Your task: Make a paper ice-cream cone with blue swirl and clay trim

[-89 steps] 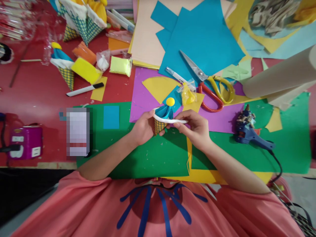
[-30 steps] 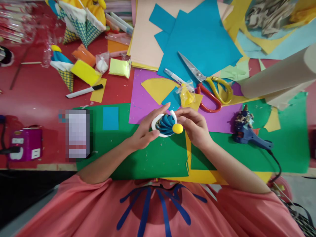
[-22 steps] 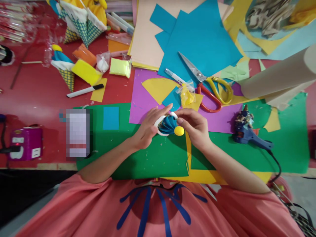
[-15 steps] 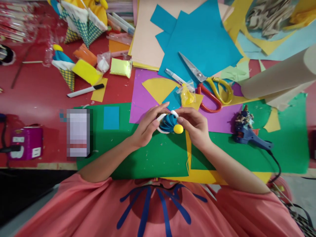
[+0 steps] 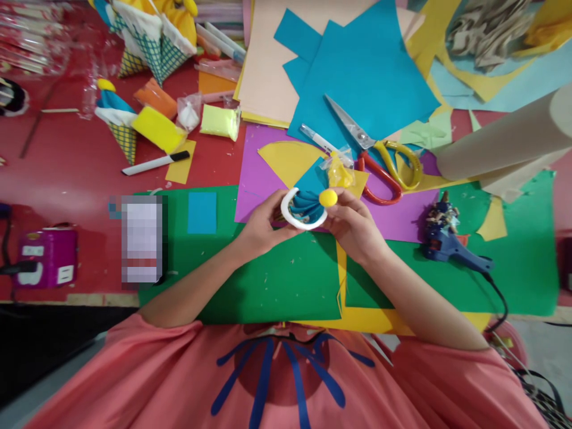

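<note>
The left hand [image 5: 263, 229] grips the small cone [image 5: 304, 204] by its side, white rim [image 5: 301, 225] towards the camera. The right hand [image 5: 357, 223] bends its fingers at the rim's right side, just by the yellow ball [image 5: 328, 198]; partly hidden, so I cannot tell whether they pinch. Beyond lie a yellow packet [image 5: 340, 175] and scissors [image 5: 365, 141]; farther right, a blue glue gun [image 5: 447, 243] rests on green sheeting [image 5: 277, 286] over the red bench [image 5: 67, 179].

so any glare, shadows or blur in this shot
Head view: pale sheen on the red table; soft shadow on the green sheet below the left hand and right hand; cone and scissors fairly clear, cloth at top right softer; roll looks stretched toward the edge; block at left pixelated.
</note>
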Tool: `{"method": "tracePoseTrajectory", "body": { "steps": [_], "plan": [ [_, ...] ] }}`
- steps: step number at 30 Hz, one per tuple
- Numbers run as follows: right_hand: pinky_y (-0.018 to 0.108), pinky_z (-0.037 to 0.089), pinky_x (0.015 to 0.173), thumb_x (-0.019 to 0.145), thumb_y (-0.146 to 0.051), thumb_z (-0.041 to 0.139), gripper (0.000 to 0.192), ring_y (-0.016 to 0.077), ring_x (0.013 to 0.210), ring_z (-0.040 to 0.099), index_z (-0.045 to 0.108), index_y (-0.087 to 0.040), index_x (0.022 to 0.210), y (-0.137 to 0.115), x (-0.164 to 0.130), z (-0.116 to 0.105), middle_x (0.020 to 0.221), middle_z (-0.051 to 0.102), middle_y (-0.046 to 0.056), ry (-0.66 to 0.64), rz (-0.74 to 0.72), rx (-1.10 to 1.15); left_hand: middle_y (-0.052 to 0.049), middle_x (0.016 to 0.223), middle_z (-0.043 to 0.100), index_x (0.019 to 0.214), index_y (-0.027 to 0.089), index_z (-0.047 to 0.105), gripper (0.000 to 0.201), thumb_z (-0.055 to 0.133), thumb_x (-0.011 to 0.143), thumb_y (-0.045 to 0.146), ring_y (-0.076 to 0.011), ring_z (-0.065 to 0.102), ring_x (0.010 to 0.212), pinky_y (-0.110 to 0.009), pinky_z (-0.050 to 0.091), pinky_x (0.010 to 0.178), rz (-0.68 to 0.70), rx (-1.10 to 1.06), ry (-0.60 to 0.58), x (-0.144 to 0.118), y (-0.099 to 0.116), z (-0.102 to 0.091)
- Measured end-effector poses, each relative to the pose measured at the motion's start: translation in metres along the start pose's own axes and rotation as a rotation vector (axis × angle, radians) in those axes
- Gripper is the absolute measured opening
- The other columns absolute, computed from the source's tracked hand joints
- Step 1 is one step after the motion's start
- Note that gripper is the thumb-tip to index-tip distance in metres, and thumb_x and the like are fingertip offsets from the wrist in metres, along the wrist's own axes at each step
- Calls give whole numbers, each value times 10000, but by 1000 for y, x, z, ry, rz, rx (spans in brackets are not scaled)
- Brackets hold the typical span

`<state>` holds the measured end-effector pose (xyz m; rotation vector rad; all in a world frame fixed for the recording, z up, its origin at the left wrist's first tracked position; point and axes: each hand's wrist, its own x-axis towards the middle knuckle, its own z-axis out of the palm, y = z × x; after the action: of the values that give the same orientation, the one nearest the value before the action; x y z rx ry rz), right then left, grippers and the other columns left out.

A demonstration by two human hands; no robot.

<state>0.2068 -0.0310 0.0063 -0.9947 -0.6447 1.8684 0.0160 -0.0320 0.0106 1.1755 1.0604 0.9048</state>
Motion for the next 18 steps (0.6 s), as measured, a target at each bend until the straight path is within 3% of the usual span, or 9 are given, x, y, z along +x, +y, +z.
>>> {"method": "tracePoseTrajectory", "body": {
  "steps": [5, 8, 11, 13, 16, 18],
  "plan": [
    [228, 569, 691, 735, -242, 725, 256, 89, 698, 625, 620, -242, 968, -2, 0, 0, 804, 643, -39, -14, -28, -9, 24, 893, 581, 1002, 240, 519, 507, 848, 620, 281, -137, 609, 860, -218, 471, 738, -54, -128, 209, 6, 5, 0],
    [221, 565, 685, 735, -249, 743, 249, 86, 693, 614, 658, -239, 969, -3, -1, -1, 797, 641, -31, -44, -72, -8, 13, 919, 572, 1057, 244, 487, 503, 800, 687, 379, -141, 612, 886, -231, 491, 755, 38, 65, 256, 11, 0, -8],
    [211, 559, 667, 715, -271, 769, 220, 75, 665, 598, 664, -243, 906, -7, -1, -1, 782, 630, -40, -59, -121, 30, -37, 1009, 613, 1142, 239, 470, 523, 705, 763, 512, -185, 635, 912, -299, 532, 770, 190, 309, 211, 18, -17, -24],
    [209, 554, 636, 690, -311, 793, 239, 71, 627, 593, 653, -247, 873, -11, 0, -1, 753, 609, -51, -56, -124, 57, -44, 1035, 625, 1203, 262, 443, 450, 602, 857, 503, -188, 641, 919, -323, 547, 793, 233, 420, 211, 23, -28, -37],
    [213, 546, 591, 650, -362, 825, 283, 77, 588, 587, 640, -252, 833, -14, 1, -2, 703, 579, -61, -46, -112, 78, -77, 1230, 582, 1339, 296, 369, 509, 563, 893, 448, -220, 609, 1098, -383, 526, 951, 288, 580, 286, 29, -36, -56],
    [210, 551, 593, 652, -366, 833, 282, 77, 593, 595, 647, -249, 829, -14, 0, -2, 694, 582, -61, -72, -115, 85, -101, 1415, 458, 1413, 301, 332, 635, 614, 860, 434, -277, 466, 1326, -454, 407, 1122, 362, 699, 368, 30, -32, -62]
  ]
}}
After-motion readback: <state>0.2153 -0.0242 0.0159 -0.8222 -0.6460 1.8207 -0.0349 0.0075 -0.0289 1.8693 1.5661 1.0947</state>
